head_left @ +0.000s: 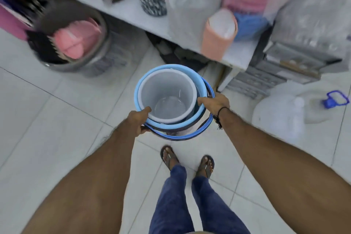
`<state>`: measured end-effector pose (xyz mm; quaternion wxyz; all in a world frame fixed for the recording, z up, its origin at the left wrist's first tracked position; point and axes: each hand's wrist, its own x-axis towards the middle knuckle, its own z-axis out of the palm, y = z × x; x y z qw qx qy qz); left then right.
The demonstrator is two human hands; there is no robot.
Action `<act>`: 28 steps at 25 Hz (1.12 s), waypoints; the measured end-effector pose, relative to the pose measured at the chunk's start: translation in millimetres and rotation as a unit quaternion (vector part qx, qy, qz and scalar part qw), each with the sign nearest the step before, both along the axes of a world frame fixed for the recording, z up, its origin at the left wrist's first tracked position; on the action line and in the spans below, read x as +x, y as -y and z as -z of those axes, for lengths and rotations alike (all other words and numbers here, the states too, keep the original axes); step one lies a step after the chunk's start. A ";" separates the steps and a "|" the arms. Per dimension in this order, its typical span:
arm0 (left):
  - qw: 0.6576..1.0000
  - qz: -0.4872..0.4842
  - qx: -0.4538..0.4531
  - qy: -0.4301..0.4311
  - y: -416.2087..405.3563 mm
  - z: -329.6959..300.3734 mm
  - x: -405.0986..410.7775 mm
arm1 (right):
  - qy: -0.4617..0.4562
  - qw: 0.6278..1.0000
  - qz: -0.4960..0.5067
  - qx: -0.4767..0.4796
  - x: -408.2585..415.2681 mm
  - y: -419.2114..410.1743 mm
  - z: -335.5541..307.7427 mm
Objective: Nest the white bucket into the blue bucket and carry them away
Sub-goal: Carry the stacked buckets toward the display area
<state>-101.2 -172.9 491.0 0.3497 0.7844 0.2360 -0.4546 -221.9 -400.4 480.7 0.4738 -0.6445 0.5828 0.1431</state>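
Note:
The white bucket (167, 99) sits inside the blue bucket (140, 81), its rim just within the light blue rim. A darker blue handle (190, 136) hangs around the near side. Both buckets are held off the tiled floor, in front of my feet. My left hand (139, 119) grips the rims at the near left, thumb over the white rim. My right hand (214, 103) grips the blue rim and handle at the right, fingers curled over the edge. The white bucket is empty inside.
A white shelf (136, 15) runs across the back with bins, a peach container (218, 36) and wrapped goods. A grey tub (76, 43) with pink items stands on the floor at left. Clear bottles (281, 112) and stacked grey trays (266, 78) lie at right.

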 end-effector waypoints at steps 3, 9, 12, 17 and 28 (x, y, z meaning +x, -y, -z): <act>0.998 -0.003 -0.029 0.060 -6.7 -89.2 61.9 | 0.064 0.996 -0.020 -0.067 66.1 -8.3 -92.1; 0.976 0.015 -0.079 0.204 4.3 -252.7 193.2 | 0.185 0.965 -0.025 -0.184 195.8 3.8 -246.3; 0.956 0.016 -0.107 0.274 25.1 -313.4 246.9 | 0.234 0.950 -0.003 -0.205 248.6 27.6 -304.3; 0.932 0.013 -0.155 0.329 89.5 -371.6 326.7 | 0.267 0.921 -0.012 -0.285 336.1 96.0 -361.5; 0.947 0.013 -0.133 0.293 259.8 -281.0 501.5 | 0.196 0.929 -0.010 -0.313 491.3 255.1 -294.6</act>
